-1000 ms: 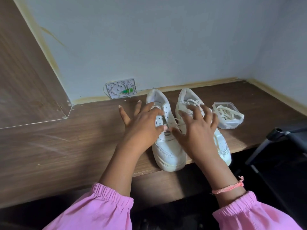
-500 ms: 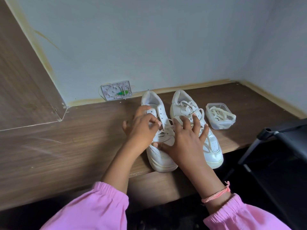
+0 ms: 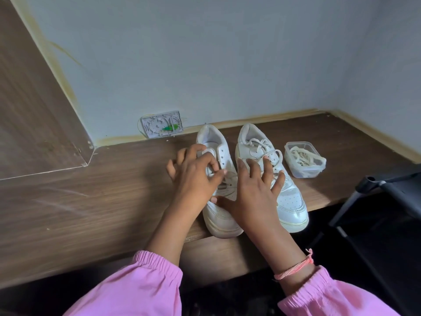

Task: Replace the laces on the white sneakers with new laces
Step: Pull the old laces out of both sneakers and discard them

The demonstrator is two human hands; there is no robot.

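Two hands now on left sneaker (image 3: 217,179) | left hand (image 3: 196,179) has closed, pinching its lace (image 3: 224,187) | right hand (image 3: 252,190) splayed, holding nothing | we're unlacing, new laces (image 3: 301,156) untouched

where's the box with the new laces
In the head view, the clear plastic box sits on the wooden shelf, on the right, just beside the right sneaker.

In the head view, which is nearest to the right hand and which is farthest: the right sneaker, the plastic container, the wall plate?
From the right hand:
1. Right sneaker, under its fingers.
2. Plastic container, to its right.
3. Wall plate, far left, at the wall.
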